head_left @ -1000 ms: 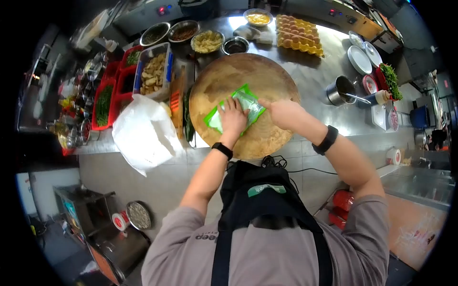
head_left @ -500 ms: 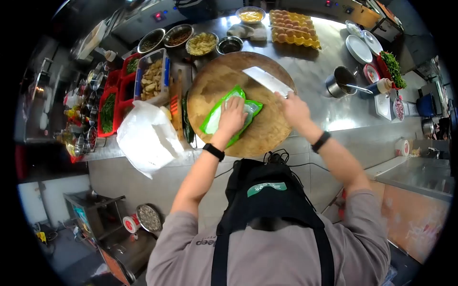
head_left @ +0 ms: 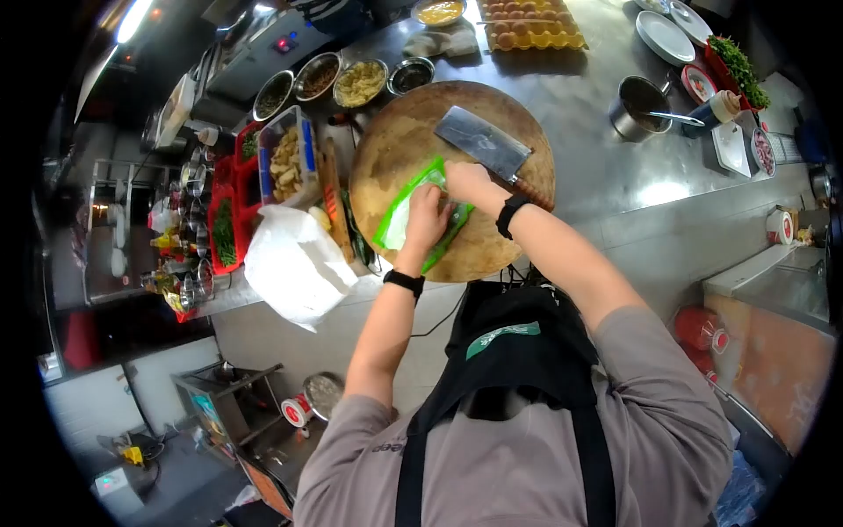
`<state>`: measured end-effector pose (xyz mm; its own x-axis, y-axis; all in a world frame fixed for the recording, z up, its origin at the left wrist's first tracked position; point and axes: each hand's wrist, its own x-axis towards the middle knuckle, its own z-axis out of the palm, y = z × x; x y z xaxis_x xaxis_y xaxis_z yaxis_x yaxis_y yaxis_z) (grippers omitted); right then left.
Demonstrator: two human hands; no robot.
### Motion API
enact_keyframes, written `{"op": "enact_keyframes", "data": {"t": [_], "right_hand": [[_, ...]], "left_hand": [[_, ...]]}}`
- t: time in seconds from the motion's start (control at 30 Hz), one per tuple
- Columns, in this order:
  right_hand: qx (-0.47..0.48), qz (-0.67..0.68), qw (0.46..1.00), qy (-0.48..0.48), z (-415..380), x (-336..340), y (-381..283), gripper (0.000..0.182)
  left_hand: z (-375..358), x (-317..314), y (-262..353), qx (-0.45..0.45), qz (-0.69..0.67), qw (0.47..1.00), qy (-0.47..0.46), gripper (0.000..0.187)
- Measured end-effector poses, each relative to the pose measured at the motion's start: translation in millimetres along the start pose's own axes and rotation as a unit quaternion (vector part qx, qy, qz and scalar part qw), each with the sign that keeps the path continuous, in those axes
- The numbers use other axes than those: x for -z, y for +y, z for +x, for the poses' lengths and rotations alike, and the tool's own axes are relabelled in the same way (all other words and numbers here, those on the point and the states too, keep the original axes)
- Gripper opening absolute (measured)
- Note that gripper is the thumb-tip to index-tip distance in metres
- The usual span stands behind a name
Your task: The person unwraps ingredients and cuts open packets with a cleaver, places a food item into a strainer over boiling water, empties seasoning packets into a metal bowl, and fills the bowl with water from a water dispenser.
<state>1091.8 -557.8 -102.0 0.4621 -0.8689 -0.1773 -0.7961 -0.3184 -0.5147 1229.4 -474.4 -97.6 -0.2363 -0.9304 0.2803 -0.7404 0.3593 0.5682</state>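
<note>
A green and white plastic packet (head_left: 397,221) lies on the round wooden chopping board (head_left: 386,132). My left hand (head_left: 425,220) is on the packet, its fingers bent against the plastic. My right hand (head_left: 467,183) is closed at the packet's upper right edge, close beside the left fingers. A cleaver (head_left: 481,144) rests flat on the board above my right hand, its wooden handle pointing to the lower right, with no hand on it.
Left of the board are a white plastic bag (head_left: 299,263), a tub of chopped food (head_left: 286,167) and red trays (head_left: 226,206). Metal bowls (head_left: 360,83) and an egg tray (head_left: 531,26) stand behind. A metal pot (head_left: 639,110) is at the right.
My right hand has let go of the cleaver and moved left onto the packet. The cleaver now lies on the board. The whole view has shifted and tilted slightly.
</note>
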Motion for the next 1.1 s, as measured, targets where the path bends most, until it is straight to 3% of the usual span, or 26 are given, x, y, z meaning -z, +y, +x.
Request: {"op": "enact_keyframes", "data": {"t": [0.07, 0.17, 0.23, 0.3, 0.33, 0.4, 0.6, 0.77, 0.87, 0.97, 1.03, 1.07, 1.1], "right_hand": [[-0.090, 0.040, 0.992, -0.083, 9.5, 5.2, -1.5, 0.028], [-0.041, -0.057, 0.982, -0.174, 12.1, 15.0, 0.4, 0.027], [-0.015, -0.092, 0.979, -0.183, 19.1, -7.8, 12.6, 0.025], [0.013, 0.004, 0.999, -0.036, 18.8, -22.0, 23.0, 0.032], [0.017, 0.000, 0.999, -0.036, 13.9, -22.1, 25.4, 0.032], [0.066, 0.185, 0.979, 0.058, -14.8, 1.8, 11.5, 0.026], [0.111, 0.265, 0.957, 0.034, -33.3, 49.7, -15.3, 0.021], [0.113, 0.270, 0.956, 0.026, -45.7, 64.8, -37.9, 0.020], [0.092, 0.342, 0.935, 0.019, -47.7, 51.8, -29.9, 0.024], [0.080, 0.246, 0.964, 0.066, -50.2, 34.7, 17.2, 0.020], [-0.065, 0.052, 0.990, 0.112, -60.5, 22.9, 51.1, 0.011], [-0.066, 0.049, 0.990, 0.115, -66.0, 17.0, 63.3, 0.011], [-0.054, -0.072, 0.982, 0.166, -74.5, 12.3, 71.5, 0.018]], "left_hand": [[-6.4, 1.8, 2.6, -0.007, 0.005, 1.000, 0.003, 0.023], [-13.0, 6.2, 8.3, -0.034, 0.016, 0.999, 0.018, 0.022], [-18.1, 9.4, 11.4, -0.056, 0.025, 0.998, 0.026, 0.022], [-21.2, 13.6, 12.6, -0.061, 0.067, 0.996, 0.003, 0.026], [-21.1, 16.0, 12.6, -0.059, 0.068, 0.996, 0.008, 0.026], [-22.5, 20.3, 13.4, -0.072, 0.051, 0.996, 0.018, 0.034], [-12.5, 62.5, 38.9, -0.091, 0.030, 0.995, 0.003, 0.047], [-21.5, 56.2, 34.4, -0.057, 0.054, 0.997, 0.007, 0.042], [-27.2, 51.7, 27.4, -0.061, 0.065, 0.996, 0.012, 0.039], [-33.7, 38.0, 16.5, -0.084, 0.066, 0.994, -0.004, 0.036], [-37.8, 24.0, 13.4, -0.086, 0.074, 0.993, -0.029, 0.036], [-35.3, 15.6, 15.2, -0.060, 0.100, 0.992, -0.048, 0.038], [-31.6, 9.0, 17.4, -0.034, 0.126, 0.989, -0.067, 0.039]]}}
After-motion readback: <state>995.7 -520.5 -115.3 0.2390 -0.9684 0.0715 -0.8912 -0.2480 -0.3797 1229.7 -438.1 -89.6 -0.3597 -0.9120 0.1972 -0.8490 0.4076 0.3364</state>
